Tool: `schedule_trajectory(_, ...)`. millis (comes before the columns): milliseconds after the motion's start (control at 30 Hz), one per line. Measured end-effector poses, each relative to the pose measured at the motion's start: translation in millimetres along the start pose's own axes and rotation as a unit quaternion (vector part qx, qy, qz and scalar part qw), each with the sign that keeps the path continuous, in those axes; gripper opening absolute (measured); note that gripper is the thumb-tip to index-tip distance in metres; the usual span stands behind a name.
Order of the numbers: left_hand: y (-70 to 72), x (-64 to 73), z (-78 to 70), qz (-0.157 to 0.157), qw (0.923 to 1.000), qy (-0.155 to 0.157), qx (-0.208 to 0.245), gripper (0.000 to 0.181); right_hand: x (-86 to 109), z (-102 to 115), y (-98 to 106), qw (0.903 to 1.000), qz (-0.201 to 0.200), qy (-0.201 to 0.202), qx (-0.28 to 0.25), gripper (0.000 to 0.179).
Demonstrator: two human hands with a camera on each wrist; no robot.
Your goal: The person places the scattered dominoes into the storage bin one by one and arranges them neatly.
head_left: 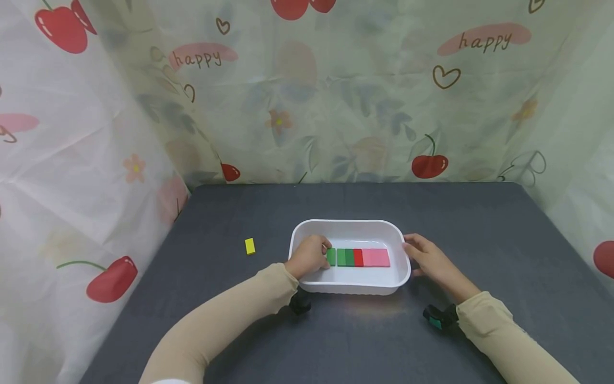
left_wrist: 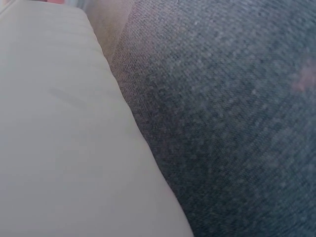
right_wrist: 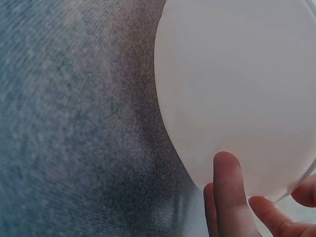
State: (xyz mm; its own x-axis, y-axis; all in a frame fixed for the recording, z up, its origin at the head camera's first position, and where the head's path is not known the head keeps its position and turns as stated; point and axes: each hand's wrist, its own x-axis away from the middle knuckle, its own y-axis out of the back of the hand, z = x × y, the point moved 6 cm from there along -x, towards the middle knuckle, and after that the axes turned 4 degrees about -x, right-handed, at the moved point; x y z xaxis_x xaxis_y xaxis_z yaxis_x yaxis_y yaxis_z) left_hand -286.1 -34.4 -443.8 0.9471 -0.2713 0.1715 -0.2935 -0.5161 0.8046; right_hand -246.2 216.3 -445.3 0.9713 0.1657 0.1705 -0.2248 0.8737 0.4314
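Observation:
My left hand (head_left: 309,256) reaches over the near left part of a white plastic tray (head_left: 352,287). Its thumb and finger pinch the ends of a green block (head_left: 331,257) at the left end of a row. To its right, past a thin gap, lie more green blocks (head_left: 345,257), a red block (head_left: 358,257) and pink blocks (head_left: 376,257), side by side on the tray floor. At the tray's right end, my right hand (head_left: 427,258) holds the rim, thumb at the edge and fingers (right_wrist: 229,182) against the outer wall. The left wrist view shows only the tray's outside and tabletop.
A lone yellow block (head_left: 250,246) lies on the dark grey table (head_left: 336,341), left of the tray. Printed cloth (head_left: 307,106) hangs behind the table and along both sides. A dark wrist device (head_left: 440,317) sits under the right sleeve.

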Motion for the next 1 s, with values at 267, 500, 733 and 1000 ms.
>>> schedule_trajectory(267,-1.2,-1.8,1.3,-0.003,1.0000,-0.009,0.001,0.043,-1.4,-0.9,0.1,1.0000,-0.001,-0.004,0.005,0.052)
schedule_trajectory(500,-1.7,-1.8,1.8,-0.001,0.9999,-0.011,0.008,0.044,-2.0,-1.1,0.0,1.0000,-0.001,-0.007,0.003,0.050)
schedule_trajectory(733,-1.8,-1.2,0.6,0.002,0.9997,-0.014,0.020,0.044,-2.0,-1.6,0.3,1.0000,-0.002,-0.005,0.004,0.050)
schedule_trajectory(1000,-1.5,-0.2,-0.3,0.001,0.9997,-0.018,0.018,0.043,-1.2,-1.4,-0.3,1.0000,-0.001,-0.007,0.003,0.051)
